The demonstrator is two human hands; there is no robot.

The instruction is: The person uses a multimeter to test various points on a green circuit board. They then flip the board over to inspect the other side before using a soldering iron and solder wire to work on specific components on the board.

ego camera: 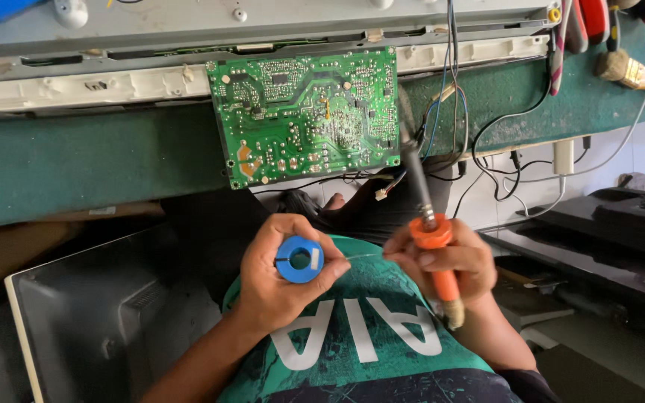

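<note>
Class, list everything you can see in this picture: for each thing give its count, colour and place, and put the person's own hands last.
Printed circuit board: one, green, solder side up, on the bench edge at centre.
Bench covering: one, dark green, across the upper half.
Long metal chassis: one, grey-white, along the top.
Solder spool: one, blue, round, in the left hand.
Soldering iron: one, orange handle, dark shaft, in the right hand.
Paintbrush: one, wooden handle, top right.
Cables: several, black and blue, right of the board.
Flat screen panel: one, dark, lower left.
Left hand: grips the spool.
Right hand: grips the iron.
</note>
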